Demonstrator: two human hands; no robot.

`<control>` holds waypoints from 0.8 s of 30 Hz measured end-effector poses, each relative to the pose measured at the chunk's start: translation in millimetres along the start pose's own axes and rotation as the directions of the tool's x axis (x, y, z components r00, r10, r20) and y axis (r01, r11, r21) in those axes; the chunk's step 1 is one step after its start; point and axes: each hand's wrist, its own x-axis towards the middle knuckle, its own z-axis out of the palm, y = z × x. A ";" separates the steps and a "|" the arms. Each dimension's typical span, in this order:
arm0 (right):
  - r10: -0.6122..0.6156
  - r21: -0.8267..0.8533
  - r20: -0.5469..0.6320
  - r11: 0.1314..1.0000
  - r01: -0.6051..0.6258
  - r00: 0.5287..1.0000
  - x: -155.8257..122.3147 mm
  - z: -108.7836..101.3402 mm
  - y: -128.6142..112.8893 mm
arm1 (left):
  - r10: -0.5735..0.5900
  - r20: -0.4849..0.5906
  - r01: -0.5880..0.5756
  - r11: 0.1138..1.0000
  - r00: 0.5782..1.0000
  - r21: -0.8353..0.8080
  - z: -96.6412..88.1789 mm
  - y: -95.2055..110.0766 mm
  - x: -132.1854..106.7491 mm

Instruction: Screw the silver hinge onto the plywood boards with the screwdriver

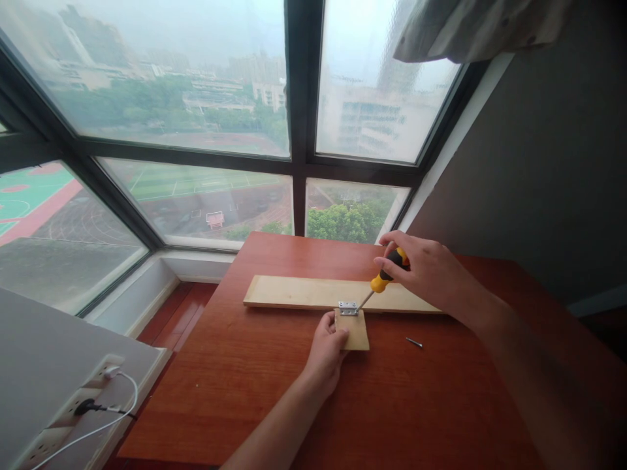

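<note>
My right hand (431, 271) is closed round the orange and black handle of a screwdriver (385, 277). Its tip rests on a small metal hinge (348, 308). The hinge joins a long pale wooden board (304, 292) to a small wooden block (356, 333). My left hand (326, 349) grips the left edge of that small block, thumb on top. A loose screw (414, 342) lies on the table to the right of the block.
The boards lie on a reddish wooden table (255, 398) set against a large window (206, 183). A grey wall stands on the right. At the lower left, a power strip (73, 408) has a white cable plugged in.
</note>
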 end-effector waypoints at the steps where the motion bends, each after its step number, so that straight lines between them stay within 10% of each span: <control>1: -0.004 0.021 0.003 1.000 0.004 1.000 -0.3 -1.2 -0.6 | 0.001 0.002 -0.001 1.000 1.000 -0.007 0.0 0.0 0.1; 24: -0.046 -0.028 -0.010 0.999 0.046 0.999 -2.0 -0.7 -4.4 | 0.016 0.012 -0.015 0.998 1.000 -0.061 -0.2 -0.5 -1.0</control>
